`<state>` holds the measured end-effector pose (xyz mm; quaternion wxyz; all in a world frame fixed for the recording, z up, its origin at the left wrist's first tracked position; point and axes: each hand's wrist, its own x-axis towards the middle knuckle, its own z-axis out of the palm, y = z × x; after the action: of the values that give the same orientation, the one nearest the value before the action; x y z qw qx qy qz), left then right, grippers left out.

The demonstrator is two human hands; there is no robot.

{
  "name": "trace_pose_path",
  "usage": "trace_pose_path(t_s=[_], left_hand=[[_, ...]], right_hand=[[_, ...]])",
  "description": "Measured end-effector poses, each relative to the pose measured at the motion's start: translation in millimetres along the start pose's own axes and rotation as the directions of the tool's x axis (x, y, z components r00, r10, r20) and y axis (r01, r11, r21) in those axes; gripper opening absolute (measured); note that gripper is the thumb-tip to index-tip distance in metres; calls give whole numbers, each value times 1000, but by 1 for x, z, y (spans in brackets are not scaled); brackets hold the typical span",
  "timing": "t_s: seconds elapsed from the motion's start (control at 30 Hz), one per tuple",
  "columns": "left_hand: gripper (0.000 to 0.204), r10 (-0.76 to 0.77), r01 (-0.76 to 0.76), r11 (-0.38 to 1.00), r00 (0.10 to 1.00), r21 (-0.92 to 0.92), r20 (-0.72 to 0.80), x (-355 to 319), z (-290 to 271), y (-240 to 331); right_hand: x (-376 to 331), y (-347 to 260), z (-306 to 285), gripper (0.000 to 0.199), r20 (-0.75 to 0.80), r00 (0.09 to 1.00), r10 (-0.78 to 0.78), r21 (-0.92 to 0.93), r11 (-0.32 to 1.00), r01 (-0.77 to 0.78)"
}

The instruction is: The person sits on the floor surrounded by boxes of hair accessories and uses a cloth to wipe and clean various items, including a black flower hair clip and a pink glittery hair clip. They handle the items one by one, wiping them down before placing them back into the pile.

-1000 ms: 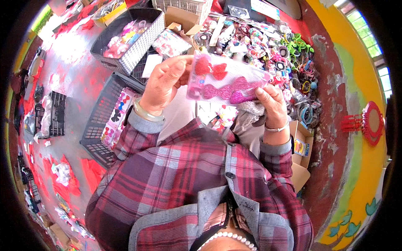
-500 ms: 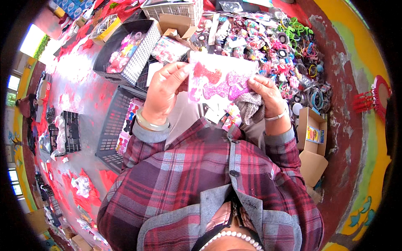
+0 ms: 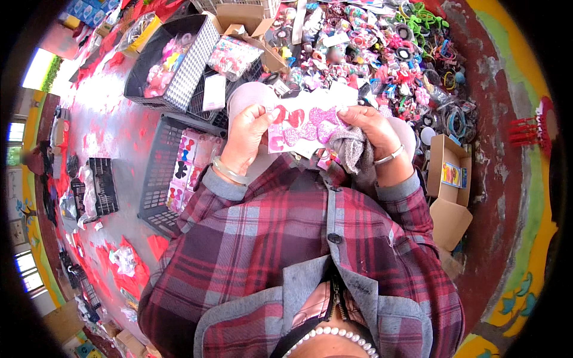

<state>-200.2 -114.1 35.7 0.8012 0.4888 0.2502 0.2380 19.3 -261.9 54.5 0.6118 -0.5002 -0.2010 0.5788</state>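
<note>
Between both hands I hold a white card of glittery bows (image 3: 307,128), red at its left and pink-purple toward the right. My left hand (image 3: 248,134) pinches its left edge between thumb and fingers. At the upper right corner, my right hand (image 3: 373,128) grips the card in the same way. A crumpled grey cloth (image 3: 353,150) hangs by my right palm; whether that hand grips it too I cannot tell. Part of a colourful piece shows below the card, over my lap, mostly hidden.
Left of me stands a grey plastic basket (image 3: 156,173) with bow cards (image 3: 181,170) inside. Beyond it are a houndstooth-patterned bin (image 3: 192,59) and an open cardboard box (image 3: 245,22). A large heap of hair accessories (image 3: 382,53) spreads ahead. An open carton (image 3: 439,170) sits at right, near the wall.
The card has come lower and closer to my body, and both hands have moved down with it. My view has shifted slightly, showing more of the basket's bow cards.
</note>
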Motion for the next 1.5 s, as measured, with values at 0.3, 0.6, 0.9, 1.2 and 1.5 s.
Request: trace_pose_path(t_s=[0.3, 0.6, 0.9, 1.2, 1.5], left_hand=[[43, -233, 241, 966, 969, -98, 84, -6, -16, 6], [32, -127, 124, 987, 992, -98, -20, -5, -15, 2], [27, -8, 7, 996, 1000, -93, -11, 1, -14, 0], [23, -7, 10, 995, 1000, -97, 31, 1, -11, 7], [29, -198, 224, 964, 964, -144, 175, 1, -1, 8]], right_hand=[[-2, 11, 1, 18, -25, 965, 260, 311, 920, -240], [0, 27, -3, 18, -1, 959, 284, 285, 919, -272], [2, 26, 7, 15, 13, 985, 174, 157, 972, -174], [-5, 19, -2, 15, 24, 995, -94, -165, 982, 96], [-5, 19, -7, 17, 100, 995, -14, -105, 994, 25]])
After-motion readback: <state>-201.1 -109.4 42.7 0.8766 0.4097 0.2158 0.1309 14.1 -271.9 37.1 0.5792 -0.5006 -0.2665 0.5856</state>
